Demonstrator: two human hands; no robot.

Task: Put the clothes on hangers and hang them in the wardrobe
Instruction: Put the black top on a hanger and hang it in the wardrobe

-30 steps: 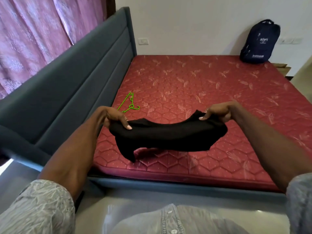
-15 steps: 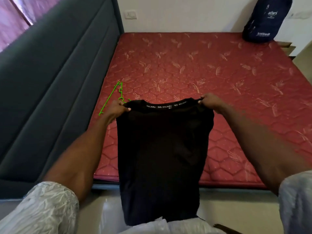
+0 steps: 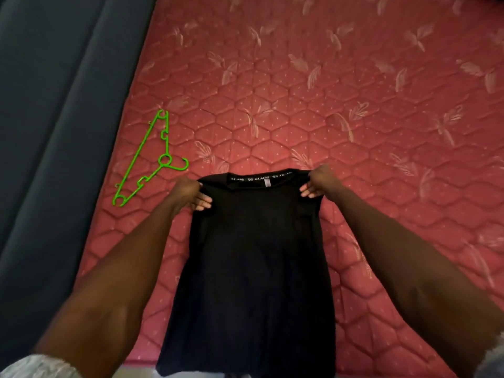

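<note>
Red quilted mattress (image 3: 341,118) below, your left hand (image 3: 188,193) and right hand (image 3: 317,181) pinch the black T-shirt (image 3: 253,255) shoulders; next, fetch the green hanger (image 3: 148,159) nearby.

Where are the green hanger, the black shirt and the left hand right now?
green hanger (image 3: 165,159), head view, ring below its hook.
black shirt (image 3: 253,257), head view, middle of the cloth.
left hand (image 3: 188,193), head view, back of the hand.

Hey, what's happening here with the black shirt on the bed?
A person holds a black shirt up by its shoulders, left hand and right hand each gripping one side by the collar. It hangs over the red mattress. A green hanger lies unused on the mattress, left of the shirt.
</note>
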